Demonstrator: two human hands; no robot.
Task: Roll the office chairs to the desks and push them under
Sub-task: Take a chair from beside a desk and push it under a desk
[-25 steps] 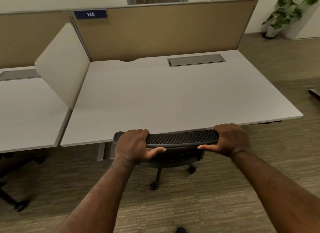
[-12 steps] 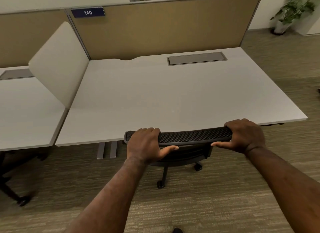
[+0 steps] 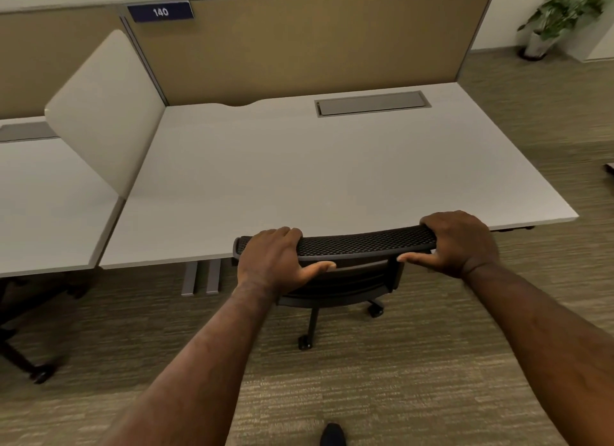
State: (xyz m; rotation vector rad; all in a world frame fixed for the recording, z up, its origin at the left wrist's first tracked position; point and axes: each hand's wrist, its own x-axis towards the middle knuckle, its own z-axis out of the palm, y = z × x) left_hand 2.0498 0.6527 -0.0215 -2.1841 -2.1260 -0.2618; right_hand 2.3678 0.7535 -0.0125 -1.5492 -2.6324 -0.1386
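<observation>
Office chair (image 3: 345, 273) sits straight ahead in the head view, mesh backrest top running left-right right at the front edge of the white desk (image 3: 332, 180), seat apparently already tucked under. Left hand (image 3: 275, 263) and right hand (image 3: 461, 243) both wrap that top rail, about equally near, so I'd guess the push goes straight forward. Seat and most casters are hidden, so I can't tell how far under it is.

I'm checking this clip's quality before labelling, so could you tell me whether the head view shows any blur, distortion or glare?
In the head view, wide-angle distortion bows the partition panel and desk edges; the chair base at the left edge and nearby carpet look smeared; lighting is soft and even, with no glare on the desk; both the left hand and right hand on the chair back look sharp.
</observation>
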